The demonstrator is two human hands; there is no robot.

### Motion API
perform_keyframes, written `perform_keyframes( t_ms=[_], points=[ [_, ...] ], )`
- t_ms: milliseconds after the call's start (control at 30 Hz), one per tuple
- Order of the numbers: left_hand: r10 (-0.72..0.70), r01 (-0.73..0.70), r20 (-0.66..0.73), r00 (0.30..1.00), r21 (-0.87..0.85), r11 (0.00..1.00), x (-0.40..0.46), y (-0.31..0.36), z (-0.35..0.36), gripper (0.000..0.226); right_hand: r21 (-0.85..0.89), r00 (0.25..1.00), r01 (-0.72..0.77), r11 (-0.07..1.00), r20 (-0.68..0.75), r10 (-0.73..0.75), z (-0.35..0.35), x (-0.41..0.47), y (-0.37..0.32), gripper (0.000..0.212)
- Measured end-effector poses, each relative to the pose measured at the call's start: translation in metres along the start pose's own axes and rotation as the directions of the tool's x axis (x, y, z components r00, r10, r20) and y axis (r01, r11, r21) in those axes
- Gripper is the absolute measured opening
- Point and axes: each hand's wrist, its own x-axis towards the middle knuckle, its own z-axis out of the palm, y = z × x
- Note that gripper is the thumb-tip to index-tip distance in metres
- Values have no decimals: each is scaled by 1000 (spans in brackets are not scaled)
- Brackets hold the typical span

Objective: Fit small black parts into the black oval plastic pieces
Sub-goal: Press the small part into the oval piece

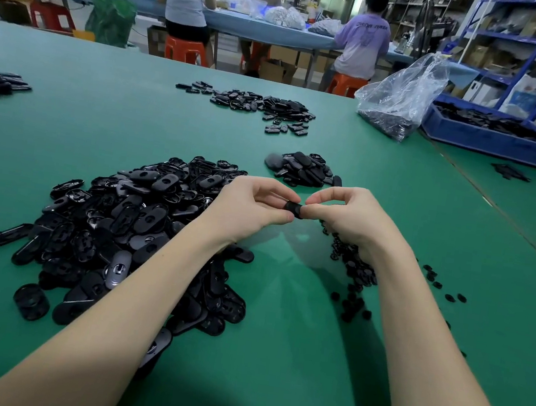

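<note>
Oval plastic piece sits pinched between both hands, raised just above the green table. The left hand curls thumb and forefinger round its left end; the right hand pinches its right end, fingers curled, likely pressing a small part into it, though that part is hidden under the fingertips. The piece looks light, stiff and glossy, so probably a little slippery; holding it by the rim at both ends, as now, seems the safest grip and leaves the middle free for the insert. Left of the held piece, touching the left forearm, lies the big heap of oval pieces. Right of it and nearer the person, under the right wrist, lie the scattered small black parts. Just beyond the held piece is a smaller stack, possibly finished ones.
</note>
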Motion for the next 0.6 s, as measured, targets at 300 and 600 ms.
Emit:
perform_keyframes(
  t_ms=[300,600],
  points=[
    [46,-46,-14,999,-14,999,1,2,2,27,-27,999,7,1000,-41,-9,-4,-2,-3,18],
    [62,-63,-18,998,-92,994,-1,5,3,27,5,999,7,1000,-38,-6,-6,-5,-6,17]
  ],
)
